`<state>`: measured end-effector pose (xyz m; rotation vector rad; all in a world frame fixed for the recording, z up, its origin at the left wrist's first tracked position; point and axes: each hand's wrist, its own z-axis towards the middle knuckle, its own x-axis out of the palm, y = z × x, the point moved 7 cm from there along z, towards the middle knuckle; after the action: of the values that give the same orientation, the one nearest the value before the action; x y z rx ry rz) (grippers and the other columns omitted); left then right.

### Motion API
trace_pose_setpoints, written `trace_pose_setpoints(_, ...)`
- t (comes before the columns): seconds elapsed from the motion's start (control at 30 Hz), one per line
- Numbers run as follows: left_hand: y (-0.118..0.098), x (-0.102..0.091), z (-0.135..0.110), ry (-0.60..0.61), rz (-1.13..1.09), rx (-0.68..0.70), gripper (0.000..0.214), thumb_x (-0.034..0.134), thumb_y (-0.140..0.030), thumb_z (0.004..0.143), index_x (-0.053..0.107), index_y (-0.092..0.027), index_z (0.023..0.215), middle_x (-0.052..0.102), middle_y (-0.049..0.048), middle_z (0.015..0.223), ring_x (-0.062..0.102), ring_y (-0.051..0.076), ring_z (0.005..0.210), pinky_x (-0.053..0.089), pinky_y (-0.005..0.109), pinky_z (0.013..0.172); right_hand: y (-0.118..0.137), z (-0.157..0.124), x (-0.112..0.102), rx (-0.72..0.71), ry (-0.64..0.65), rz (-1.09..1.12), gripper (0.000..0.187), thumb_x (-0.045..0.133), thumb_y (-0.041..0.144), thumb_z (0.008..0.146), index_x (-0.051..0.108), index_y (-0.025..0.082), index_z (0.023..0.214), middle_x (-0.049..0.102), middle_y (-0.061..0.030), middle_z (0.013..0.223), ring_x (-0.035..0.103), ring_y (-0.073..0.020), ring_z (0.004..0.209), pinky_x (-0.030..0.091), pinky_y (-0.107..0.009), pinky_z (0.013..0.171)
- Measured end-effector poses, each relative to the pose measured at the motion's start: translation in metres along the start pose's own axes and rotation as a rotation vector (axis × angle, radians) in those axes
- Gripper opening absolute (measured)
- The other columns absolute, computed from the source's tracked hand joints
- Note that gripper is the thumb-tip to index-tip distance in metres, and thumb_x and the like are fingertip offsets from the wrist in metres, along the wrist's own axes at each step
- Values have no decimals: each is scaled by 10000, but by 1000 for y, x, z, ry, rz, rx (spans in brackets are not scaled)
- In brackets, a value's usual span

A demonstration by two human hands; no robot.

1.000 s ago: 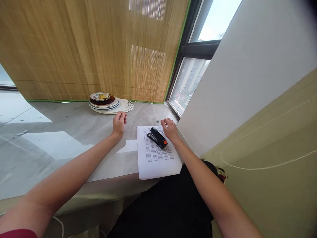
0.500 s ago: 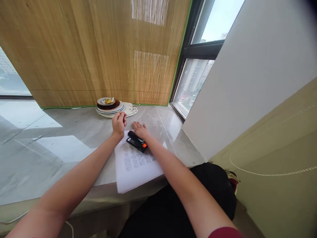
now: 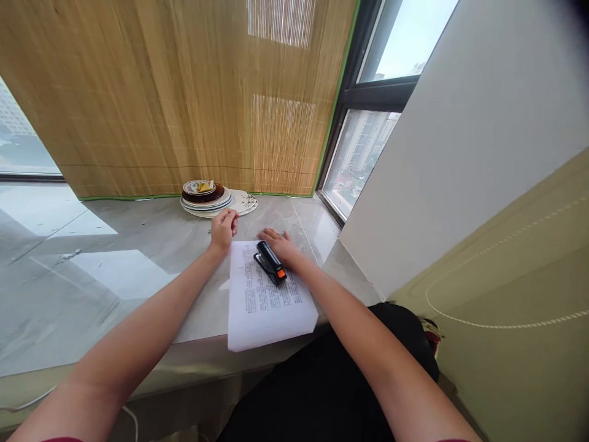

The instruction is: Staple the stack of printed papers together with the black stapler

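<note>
Printed sheets of paper [image 3: 276,322] lie on the grey stone sill, their near end hanging over its front edge. On them rests a black stapler [image 3: 270,264] with an orange patch at its near end. My right hand [image 3: 280,247] lies flat with fingers stretched out at the paper's far right corner, right beside the stapler. My left hand [image 3: 223,228] is at the paper's far left corner, its fingers curled together. Whatever may be between those fingers is hidden or too small to make out.
A stack of plates [image 3: 207,199] stands behind my left hand, against the bamboo blind [image 3: 184,110]. A white wall panel [image 3: 437,153] and a dark-framed window [image 3: 363,153] bound the right side. The sill's front edge [image 3: 197,342] runs close to my body.
The paper and the stapler on it have shifted to the right, along with my right hand. My left hand stays nearly in place, still closed.
</note>
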<state>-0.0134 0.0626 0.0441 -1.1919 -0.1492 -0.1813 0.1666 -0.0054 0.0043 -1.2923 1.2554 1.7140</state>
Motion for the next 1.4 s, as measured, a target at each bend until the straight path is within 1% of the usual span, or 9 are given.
trace_pose_setpoints(0.27,23,59,-36,522,755,159,286,511,-309,905,765,-181,881,656,18,670,548,168,611,394,292,621,-50,-26,-29,150,-134,112,429,471,178,1042,568,195,1459,421,-148,1690,366,-284,1577,214,-609,1282)
trace_pose_setpoints(0.4,26,63,-45,669,1063,201,378,532,-326,932,820,-262,1168,781,47,901,645,203,746,400,304,673,-53,-36,-53,166,-354,218,243,497,268,1044,716,170,1082,743,-122,1221,660,-219,1156,454,-375,1068)
trace_pose_setpoints(0.5,28,57,-41,712,1206,187,356,597,-437,933,834,-293,1157,767,41,839,652,214,740,363,302,631,-48,-58,-60,189,-414,284,423,488,480,1057,651,199,787,696,-45,854,624,-183,845,465,-313,837)
trace_pose_setpoints(0.63,31,50,-34,741,1166,189,345,645,-509,918,842,-292,1101,737,34,776,629,203,692,322,299,597,-31,-87,-46,155,-362,419,436,668,646,914,653,211,924,687,-24,928,617,-182,844,454,-293,754)
trace_pose_setpoints(0.73,34,48,-31,759,1140,192,373,654,-551,915,840,-299,1118,727,32,773,620,201,690,311,296,594,-19,-96,-34,115,-360,403,410,801,541,822,666,213,1028,710,-35,993,643,-204,880,478,-305,776)
trace_pose_setpoints(0.83,36,45,-29,778,1129,190,384,648,-560,920,837,-288,1114,711,25,759,607,191,677,311,290,602,-15,-97,-29,92,-392,382,233,780,337,847,707,219,1035,745,-43,1009,677,-223,922,503,-328,832)
trace_pose_setpoints(0.93,38,43,-29,812,1112,196,392,640,-566,926,835,-269,1090,687,17,735,590,177,661,316,283,616,-20,-98,-34,98,-471,422,274,749,232,873,745,234,1147,775,-59,1121,698,-253,1055,512,-377,960)
trace_pose_setpoints(1.13,39,39,-26,805,1066,236,345,627,-498,916,826,-222,967,649,9,674,548,159,623,339,278,635,-21,-97,-37,35,-468,505,399,765,180,870,751,251,1261,775,-62,1217,699,-267,1133,482,-439,1080)
trace_pose_setpoints(1.4,33,39,-25,770,1083,242,292,620,-444,885,801,-215,872,644,9,653,550,167,627,345,285,629,-15,-96,-36,-22,-431,515,433,796,225,868,747,249,1298,766,-72,1181,672,-242,1121,494,-402,1040)
